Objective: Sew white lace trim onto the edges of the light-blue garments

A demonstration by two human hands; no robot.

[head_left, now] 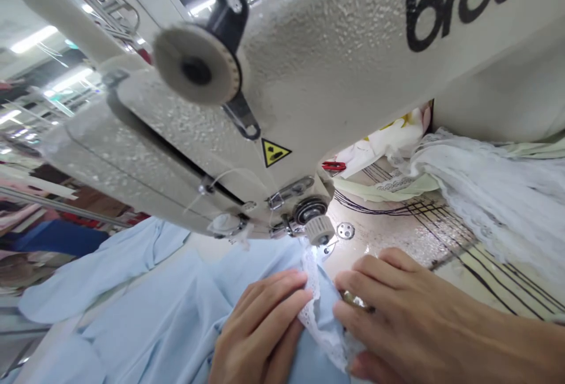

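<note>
A light blue fabric (168,319) lies on the sewing machine bed, running under the machine's head. A strip of white lace trim (315,313) lies along its edge, leading up to the presser foot area (309,237). My left hand (260,331) rests flat on the blue fabric, its fingertips touching the lace from the left. My right hand (410,319) lies on the right side, fingers stretched out and pressing the lace and fabric edge down. Neither hand grips anything.
The beige sewing machine (335,60) fills the upper view, with a yellow warning sticker (274,152). White lace fabric (494,196) is heaped at the right. The bed (397,225) carries black guide lines. A red object (333,166) lies behind the machine.
</note>
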